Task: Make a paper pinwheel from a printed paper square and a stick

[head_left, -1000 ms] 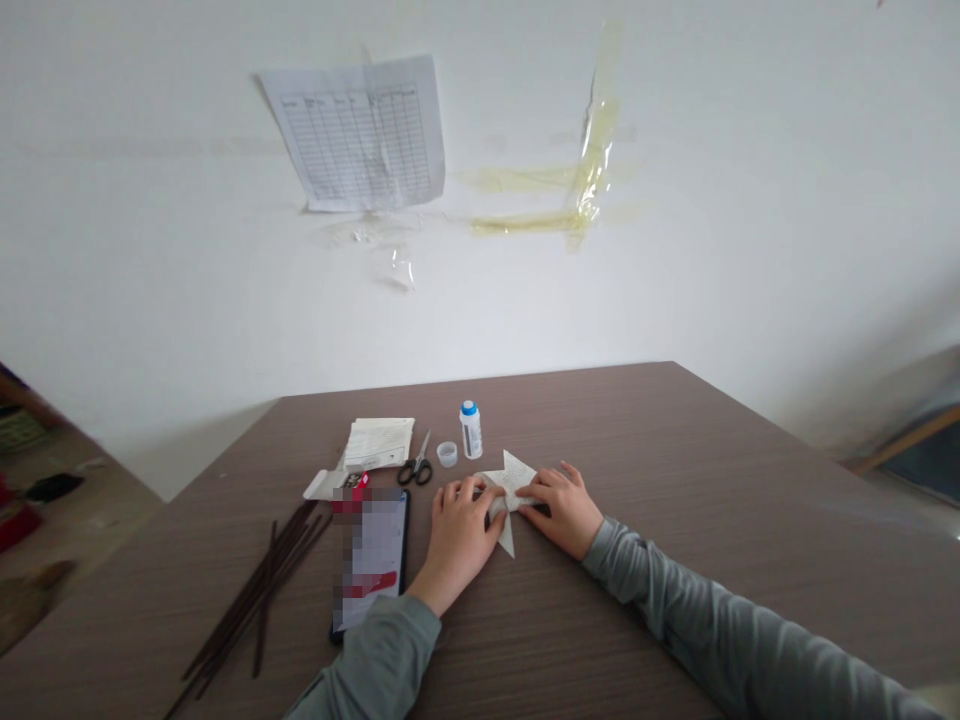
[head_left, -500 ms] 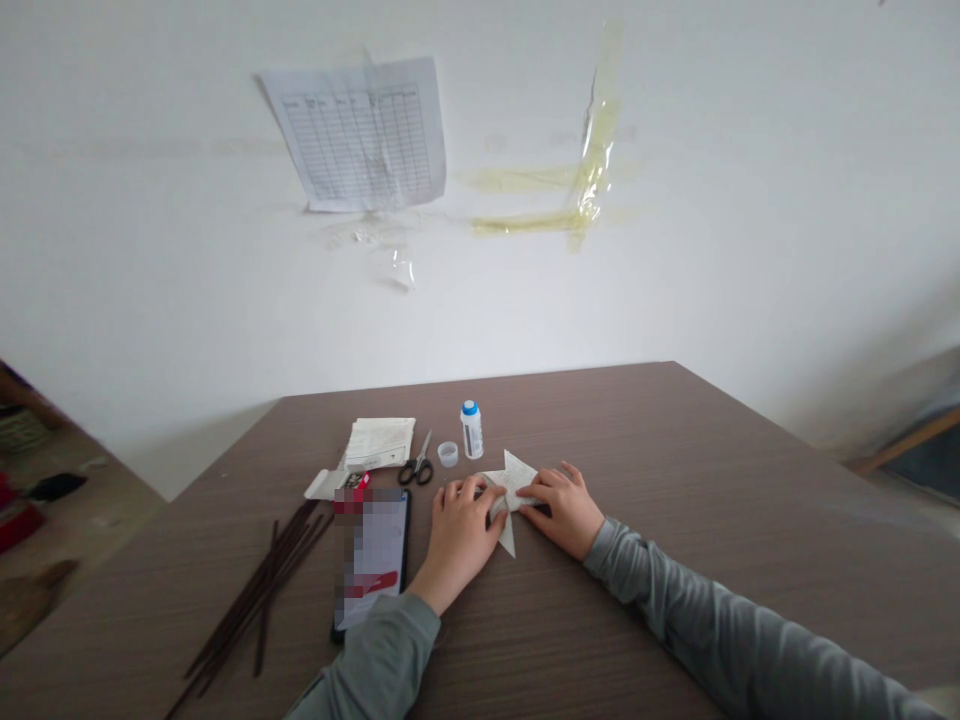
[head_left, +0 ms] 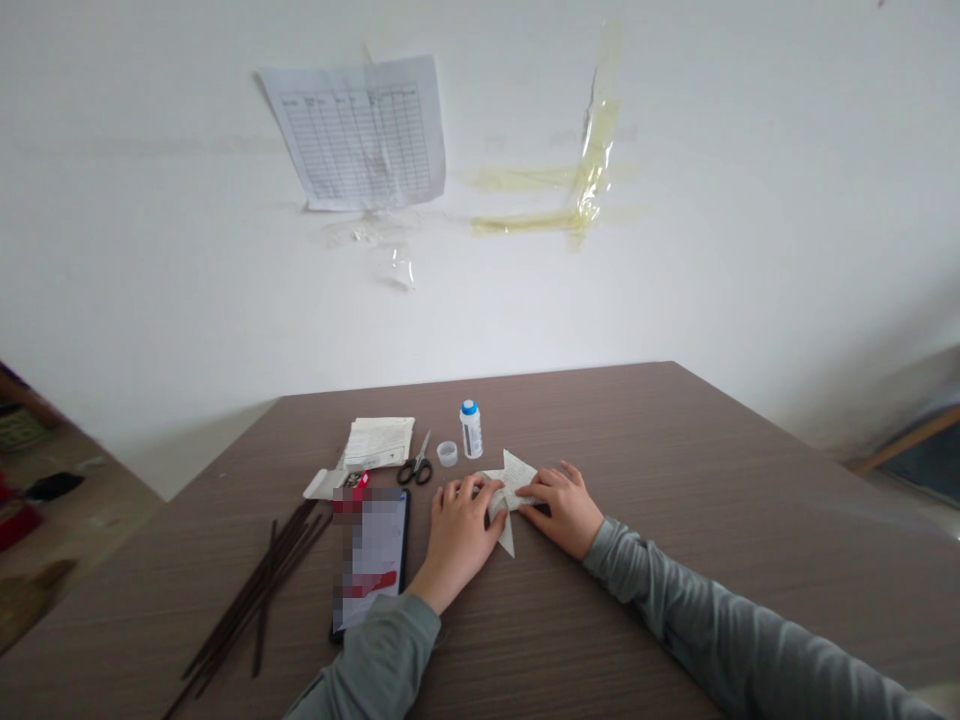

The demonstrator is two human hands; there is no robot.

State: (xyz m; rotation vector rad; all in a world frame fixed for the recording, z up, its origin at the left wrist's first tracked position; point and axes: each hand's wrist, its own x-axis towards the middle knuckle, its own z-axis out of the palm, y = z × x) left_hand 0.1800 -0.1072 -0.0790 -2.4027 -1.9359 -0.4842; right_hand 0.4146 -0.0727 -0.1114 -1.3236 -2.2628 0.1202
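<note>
A folded paper pinwheel [head_left: 516,472] with printed text and pointed tips lies on the table between my hands. My left hand [head_left: 465,525] grips its left side, thumb and fingers bent around the paper. On its right side, my right hand [head_left: 561,508] pinches another point, with some fingers raised. My fingers hide parts of the folds. Just beyond stand a white glue bottle [head_left: 472,436] with a blue top and a clear cap [head_left: 447,455]. Black-handled scissors [head_left: 416,468] lie to the left of the cap.
A stack of paper [head_left: 379,442] sits behind a small red box [head_left: 352,490]. A phone [head_left: 375,560], partly blurred out, lies beside my left forearm. Several thin dark sticks [head_left: 259,590] spread over the left of the brown table [head_left: 637,430]. A printed sheet [head_left: 360,135] is taped to the wall.
</note>
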